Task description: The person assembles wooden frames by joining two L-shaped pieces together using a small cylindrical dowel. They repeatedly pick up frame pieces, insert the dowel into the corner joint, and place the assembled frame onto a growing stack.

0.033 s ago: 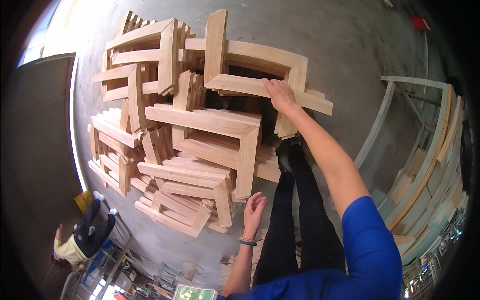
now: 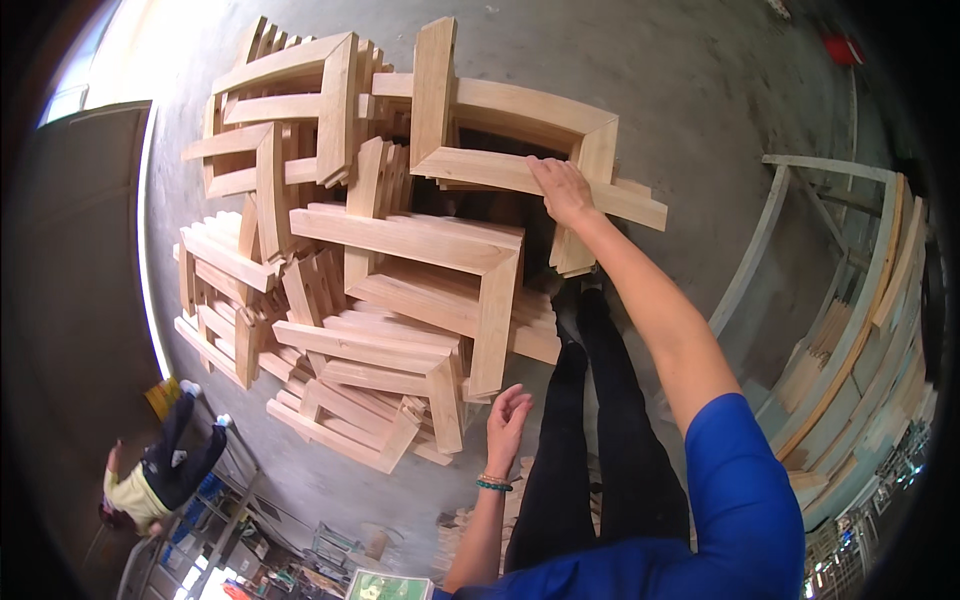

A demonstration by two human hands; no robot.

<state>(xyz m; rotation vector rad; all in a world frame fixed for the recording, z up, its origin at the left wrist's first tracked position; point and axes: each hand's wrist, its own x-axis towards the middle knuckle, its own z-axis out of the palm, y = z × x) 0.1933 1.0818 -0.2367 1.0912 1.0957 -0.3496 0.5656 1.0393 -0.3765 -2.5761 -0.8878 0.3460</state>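
My right hand (image 2: 564, 190) reaches forward and closes over the edge of a pale L-shaped wooden frame piece (image 2: 475, 168), which lies on top of a stack at the far right of the pile. Its thumb side faces left, and the fingers' undersides are hidden. Low in the middle, my left hand (image 2: 509, 418) hangs with loosely curled fingers and holds nothing. Closest to it is the near corner of another angled wooden frame (image 2: 492, 325), a small gap away. Several more stacked frames (image 2: 365, 345) lean and overlap to the left.
Grey concrete floor (image 2: 680, 75) surrounds the stacks. A pale rack (image 2: 775, 250) with wooden strips stands at the right. Cut wood pieces (image 2: 455, 530) lie near my legs. At the lower left, another person (image 2: 150, 490) in a yellow top is beside a metal frame.
The distant person at the lower left has shifted slightly. Both my hands stay in place, the right one on the frame piece.
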